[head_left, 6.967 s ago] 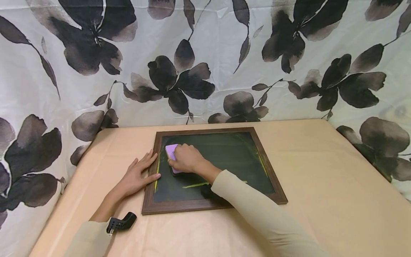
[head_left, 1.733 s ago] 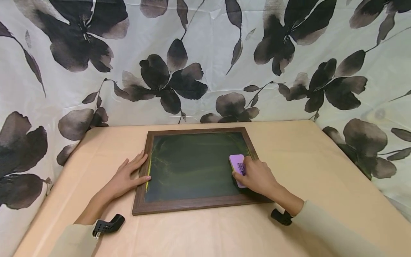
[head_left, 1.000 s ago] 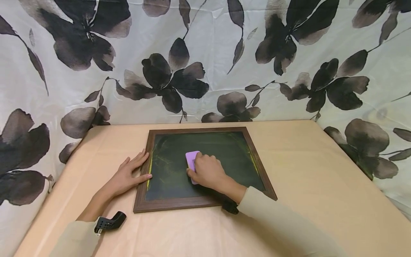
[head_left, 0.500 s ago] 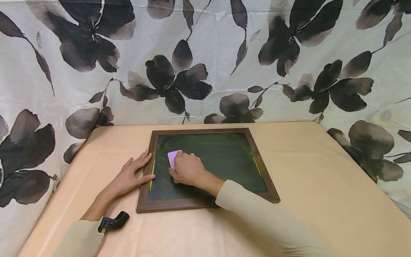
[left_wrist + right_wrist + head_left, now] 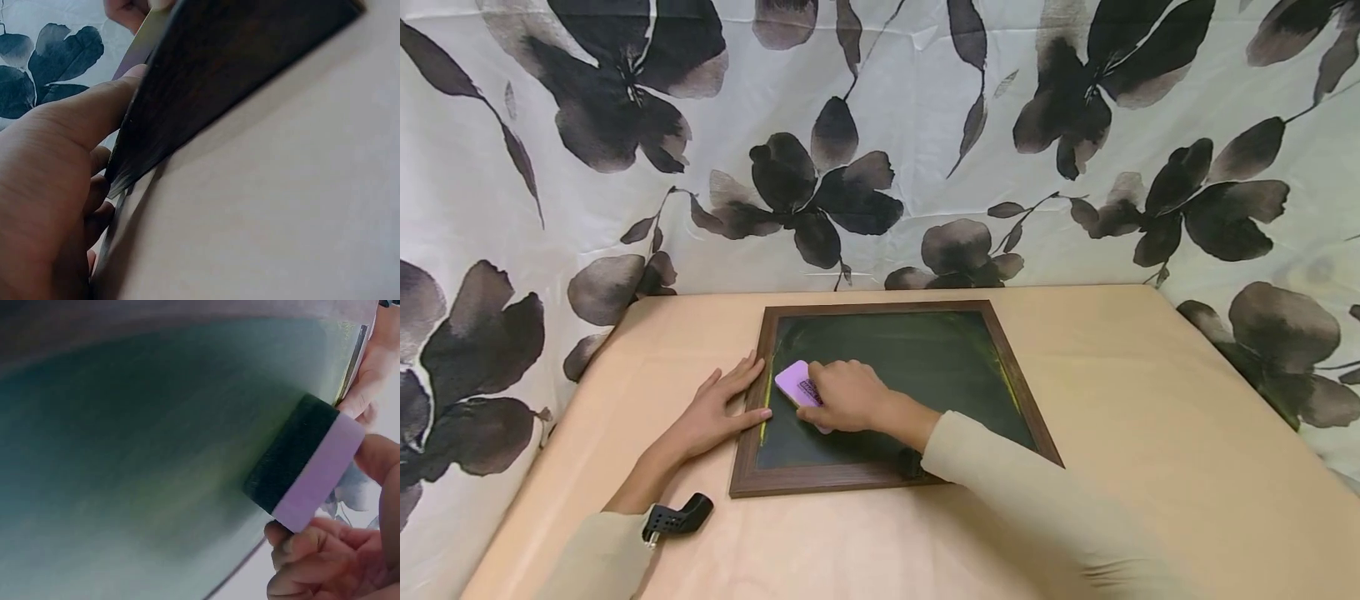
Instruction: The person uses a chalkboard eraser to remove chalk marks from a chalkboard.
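A framed chalkboard (image 5: 917, 358) lies on the table, its brown wooden frame (image 5: 820, 477) around a dark green surface. Yellow chalk traces (image 5: 1009, 385) run along its right and left inner edges. My right hand (image 5: 857, 396) grips a purple chalkboard eraser (image 5: 796, 382), tilted, on the left part of the board. In the right wrist view, the eraser's black felt side (image 5: 290, 453) faces the board, thumb and fingers pinching the purple back. My left hand (image 5: 718, 412) rests on the frame's left edge, fingers spread; the left wrist view shows its thumb (image 5: 103, 103) along that edge.
The table (image 5: 1150, 400) has a pale peach cover. Behind it hangs a white curtain (image 5: 917, 108) with dark flowers. A black wrist device (image 5: 677, 517) sits on the left wrist, and another, partly hidden, is under the right wrist.
The eraser has swept from the board's right side to its left and has turned to a slant. The yellow line low on the board is gone. My left hand has stayed on the frame.
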Demonstrator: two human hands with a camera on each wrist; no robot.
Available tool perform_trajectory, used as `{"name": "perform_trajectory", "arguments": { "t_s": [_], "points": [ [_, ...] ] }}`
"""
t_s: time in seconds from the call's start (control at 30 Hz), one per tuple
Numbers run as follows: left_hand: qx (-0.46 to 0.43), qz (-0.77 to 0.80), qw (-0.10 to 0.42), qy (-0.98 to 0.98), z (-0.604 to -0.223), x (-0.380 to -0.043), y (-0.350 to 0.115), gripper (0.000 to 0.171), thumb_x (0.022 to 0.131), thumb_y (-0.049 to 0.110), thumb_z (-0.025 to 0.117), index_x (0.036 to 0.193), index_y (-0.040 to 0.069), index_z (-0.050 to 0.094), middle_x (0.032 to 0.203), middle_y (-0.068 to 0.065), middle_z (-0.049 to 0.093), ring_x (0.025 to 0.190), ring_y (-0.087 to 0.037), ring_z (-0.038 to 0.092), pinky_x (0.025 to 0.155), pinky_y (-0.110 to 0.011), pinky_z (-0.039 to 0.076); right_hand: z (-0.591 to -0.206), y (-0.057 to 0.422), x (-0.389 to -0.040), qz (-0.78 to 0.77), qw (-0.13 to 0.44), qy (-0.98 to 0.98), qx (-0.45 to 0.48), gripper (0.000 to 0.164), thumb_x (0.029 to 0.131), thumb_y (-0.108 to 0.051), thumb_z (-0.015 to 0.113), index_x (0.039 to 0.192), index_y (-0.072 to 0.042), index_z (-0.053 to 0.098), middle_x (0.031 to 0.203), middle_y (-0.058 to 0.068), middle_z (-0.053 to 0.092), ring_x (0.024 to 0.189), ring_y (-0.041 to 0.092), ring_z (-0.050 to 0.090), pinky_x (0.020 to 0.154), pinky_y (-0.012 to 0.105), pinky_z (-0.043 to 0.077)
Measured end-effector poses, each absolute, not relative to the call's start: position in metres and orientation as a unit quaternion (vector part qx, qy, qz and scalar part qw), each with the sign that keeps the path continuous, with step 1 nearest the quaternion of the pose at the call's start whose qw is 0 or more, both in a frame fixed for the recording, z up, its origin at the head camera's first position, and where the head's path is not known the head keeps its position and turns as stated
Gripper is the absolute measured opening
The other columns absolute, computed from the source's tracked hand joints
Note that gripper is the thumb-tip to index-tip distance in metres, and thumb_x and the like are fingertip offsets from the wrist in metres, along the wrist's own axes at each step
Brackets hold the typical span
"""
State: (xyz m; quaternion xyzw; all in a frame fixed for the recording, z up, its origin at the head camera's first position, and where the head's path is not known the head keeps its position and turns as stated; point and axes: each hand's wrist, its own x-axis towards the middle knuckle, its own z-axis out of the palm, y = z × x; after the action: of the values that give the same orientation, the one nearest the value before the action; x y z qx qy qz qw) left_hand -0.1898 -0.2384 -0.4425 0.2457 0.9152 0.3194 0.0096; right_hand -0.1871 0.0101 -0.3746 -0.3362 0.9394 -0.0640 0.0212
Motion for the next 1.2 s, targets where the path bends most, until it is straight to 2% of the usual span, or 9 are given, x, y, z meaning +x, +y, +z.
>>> {"name": "perform_trajectory", "arguments": {
  "t_s": [0.23,0.33,0.43,0.5,0.57,0.67,0.83,1.03,1.2],
  "points": [
    [0.24,0.319,0.01,0.917,-0.441,-0.19,-0.237,0.085,0.086,0.045,0.068,0.151,0.005,0.029,0.157,-0.015,0.016,0.143,-0.033,0.016,0.113,-0.054,0.0,-0.368,0.031,-0.187,-0.03,0.052,0.902,-0.428,0.042,0.087,-0.046,0.066,0.116,-0.016,0.058,0.081,-0.009,0.057,0.065,0.009,0.049,0.049,0.023,0.034],
    [0.241,0.313,0.011,0.919,-0.441,-0.191,-0.236,0.086,0.087,0.046,0.068,0.151,0.006,0.028,0.157,-0.015,0.016,0.143,-0.033,0.015,0.113,-0.053,0.0,-0.364,0.043,-0.182,-0.024,0.066,0.89,-0.452,0.047,0.087,-0.044,0.067,0.125,-0.018,0.058,0.093,-0.008,0.063,0.072,0.01,0.053,0.054,0.025,0.04],
    [0.242,0.313,0.013,0.918,-0.44,-0.192,-0.235,0.086,0.087,0.047,0.067,0.151,0.007,0.027,0.157,-0.014,0.016,0.143,-0.032,0.015,0.114,-0.053,0.0,-0.36,0.059,-0.175,-0.011,0.074,0.885,-0.46,0.054,0.087,-0.045,0.066,0.134,-0.019,0.054,0.113,-0.006,0.064,0.088,0.014,0.06,0.067,0.031,0.05],
    [0.243,0.312,0.013,0.918,-0.441,-0.193,-0.235,0.086,0.087,0.047,0.067,0.152,0.007,0.027,0.157,-0.014,0.016,0.143,-0.032,0.015,0.114,-0.053,0.0,-0.358,0.069,-0.17,0.002,0.078,0.885,-0.459,0.059,0.088,-0.046,0.065,0.139,-0.019,0.051,0.124,-0.002,0.062,0.1,0.019,0.061,0.077,0.036,0.052],
    [0.241,0.312,0.014,0.919,-0.441,-0.192,-0.235,0.086,0.087,0.047,0.066,0.152,0.007,0.026,0.158,-0.014,0.015,0.143,-0.033,0.015,0.114,-0.053,-0.001,-0.356,0.08,-0.164,0.013,0.083,0.886,-0.456,0.061,0.089,-0.046,0.064,0.141,-0.019,0.049,0.128,0.0,0.06,0.106,0.022,0.06,0.081,0.039,0.052],
    [0.239,0.313,0.018,0.919,-0.442,-0.19,-0.237,0.086,0.087,0.048,0.066,0.152,0.006,0.026,0.157,-0.015,0.014,0.143,-0.034,0.014,0.114,-0.053,-0.001,-0.354,0.094,-0.159,0.025,0.082,0.888,-0.453,0.059,0.088,-0.046,0.064,0.139,-0.019,0.051,0.124,0.0,0.062,0.1,0.021,0.061,0.076,0.037,0.052],
    [0.24,0.316,0.015,0.918,-0.444,-0.188,-0.238,0.086,0.088,0.047,0.066,0.152,0.006,0.026,0.157,-0.016,0.015,0.143,-0.035,0.014,0.113,-0.054,-0.001,-0.354,0.127,-0.163,0.01,0.053,0.902,-0.429,0.052,0.085,-0.046,0.067,0.128,-0.018,0.058,0.1,-0.004,0.066,0.077,0.013,0.055,0.058,0.03,0.045],
    [0.246,0.317,0.005,0.916,-0.446,-0.189,-0.237,0.085,0.088,0.047,0.066,0.151,0.005,0.027,0.157,-0.016,0.017,0.142,-0.036,0.016,0.113,-0.055,0.0,-0.344,0.186,-0.176,-0.052,-0.017,0.947,-0.318,0.053,0.083,-0.044,0.07,0.121,-0.009,0.062,0.081,-0.004,0.061,0.066,0.011,0.05,0.053,0.027,0.04],
    [0.244,0.319,0.002,0.916,-0.445,-0.188,-0.237,0.085,0.088,0.046,0.066,0.151,0.005,0.028,0.156,-0.017,0.017,0.142,-0.037,0.017,0.113,-0.056,0.001,-0.341,0.237,-0.186,-0.119,-0.017,0.967,-0.226,0.055,0.084,-0.043,0.07,0.121,-0.003,0.061,0.073,-0.004,0.057,0.061,0.011,0.05,0.049,0.027,0.039]
  ]
}}
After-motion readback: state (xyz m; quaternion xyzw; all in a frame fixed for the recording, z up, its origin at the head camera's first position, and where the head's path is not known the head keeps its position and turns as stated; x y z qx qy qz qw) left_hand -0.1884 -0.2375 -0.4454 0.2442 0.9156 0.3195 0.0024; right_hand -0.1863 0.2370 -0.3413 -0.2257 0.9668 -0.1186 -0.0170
